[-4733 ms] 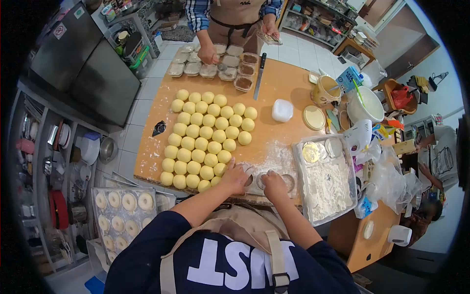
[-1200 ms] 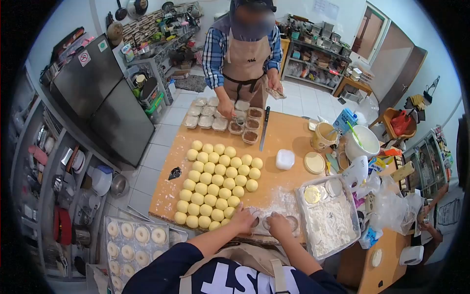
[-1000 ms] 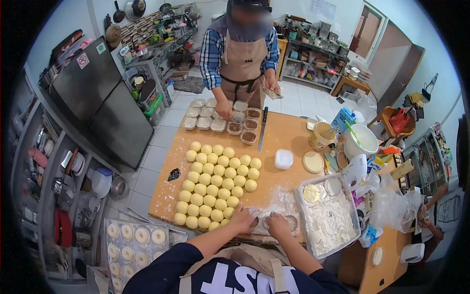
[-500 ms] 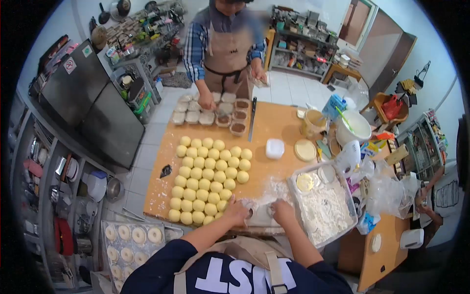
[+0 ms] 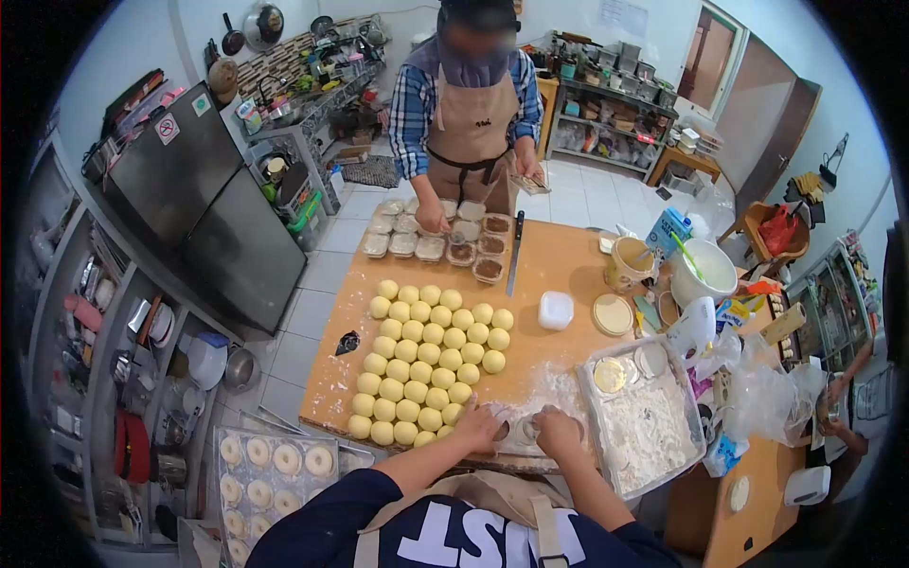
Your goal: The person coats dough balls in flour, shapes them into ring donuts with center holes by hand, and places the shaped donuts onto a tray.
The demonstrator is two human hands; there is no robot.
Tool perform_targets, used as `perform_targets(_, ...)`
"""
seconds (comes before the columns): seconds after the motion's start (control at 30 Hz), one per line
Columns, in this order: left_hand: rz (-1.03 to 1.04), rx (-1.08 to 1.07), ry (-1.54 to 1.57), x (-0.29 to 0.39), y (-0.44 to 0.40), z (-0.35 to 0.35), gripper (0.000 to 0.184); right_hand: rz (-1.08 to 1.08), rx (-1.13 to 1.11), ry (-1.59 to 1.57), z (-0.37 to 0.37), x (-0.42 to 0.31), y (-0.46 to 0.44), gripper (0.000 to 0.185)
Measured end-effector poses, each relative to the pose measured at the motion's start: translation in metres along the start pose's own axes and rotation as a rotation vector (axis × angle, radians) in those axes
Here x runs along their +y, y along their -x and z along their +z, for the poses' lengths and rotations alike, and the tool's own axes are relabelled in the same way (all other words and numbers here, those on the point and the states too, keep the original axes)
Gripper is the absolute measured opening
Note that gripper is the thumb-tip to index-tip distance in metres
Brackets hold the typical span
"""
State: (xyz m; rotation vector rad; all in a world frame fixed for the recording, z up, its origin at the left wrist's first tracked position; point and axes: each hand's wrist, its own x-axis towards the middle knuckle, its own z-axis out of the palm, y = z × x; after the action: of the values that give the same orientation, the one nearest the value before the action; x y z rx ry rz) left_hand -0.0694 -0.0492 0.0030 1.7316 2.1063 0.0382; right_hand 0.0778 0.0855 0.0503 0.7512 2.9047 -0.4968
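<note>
My left hand rests at the table's front edge, fingers spread beside a round thing that I cannot make out clearly. To its right my right hand has its fingers bent down on another small round thing on the floured surface. Rows of yellow dough balls lie just left of my left hand. A clear tray of flour with pale discs at its back end stands right of my right hand.
Across the table a person reaches over small lidded tubs. A knife, a white box and a white bowl lie beyond. Ring-shaped dough fills a tray at lower left. Another person's arms show at far right.
The view has tilted and shifted, so the whole table appears moved. My hands stay at the front edge, with the fingers of my right hand slightly changed.
</note>
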Motion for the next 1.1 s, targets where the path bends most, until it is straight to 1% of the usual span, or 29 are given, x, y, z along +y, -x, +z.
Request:
perform_targets(0.1,0.012,0.041,-0.025,-0.005,-0.007,0.018,0.091,0.033,-0.041,0.075,0.002,0.002,0.007,0.018)
perform_targets(0.2,0.005,-0.035,-0.044,0.004,0.001,-0.012,0.097,0.077,0.026,-0.009,0.022,0.016,0.013,0.019)
perform_targets(0.3,-0.006,-0.070,-0.050,0.002,-0.001,-0.009,0.102,0.027,0.089,-0.026,0.024,0.017,0.014,0.020)
perform_targets(0.33,0.006,-0.006,-0.057,0.002,-0.001,-0.004,0.094,0.039,0.073,-0.007,0.022,0.013,0.014,0.020)
perform_targets(0.43,-0.018,-0.141,-0.072,0.001,-0.004,-0.005,0.091,0.043,0.030,-0.056,0.021,0.003,0.009,0.020)
perform_targets(0.47,-0.014,-0.131,-0.066,0.001,-0.004,-0.004,0.090,0.080,-0.017,-0.036,0.019,-0.001,0.007,0.019)
perform_targets(0.53,-0.010,-0.111,-0.057,-0.001,-0.004,-0.002,0.089,0.018,-0.003,-0.006,0.024,-0.002,0.005,0.019)
perform_targets(0.57,-0.007,-0.102,-0.066,0.000,-0.004,-0.001,0.089,-0.015,0.004,0.010,0.025,-0.002,0.003,0.019)
perform_targets(0.63,-0.005,-0.085,-0.084,0.002,-0.001,-0.007,0.089,-0.007,-0.013,-0.010,0.020,-0.006,0.003,0.018)
perform_targets(0.73,0.011,0.005,-0.085,0.000,0.000,-0.001,0.090,-0.020,-0.032,-0.006,0.022,-0.006,0.003,0.015)
perform_targets(0.83,0.012,0.001,-0.073,0.001,0.001,-0.004,0.095,-0.032,-0.021,-0.012,0.022,-0.010,0.003,0.014)
perform_targets(0.93,-0.021,-0.164,-0.071,0.002,-0.003,-0.011,0.099,-0.038,0.022,-0.043,0.029,-0.009,0.004,0.014)
perform_targets(0.97,-0.014,-0.148,-0.067,0.002,-0.002,-0.009,0.099,-0.035,0.048,-0.055,0.031,-0.008,0.005,0.015)
perform_targets(1.1,-0.007,-0.093,-0.043,0.002,0.001,-0.009,0.101,-0.023,-0.007,-0.078,0.027,0.000,-0.003,0.020)
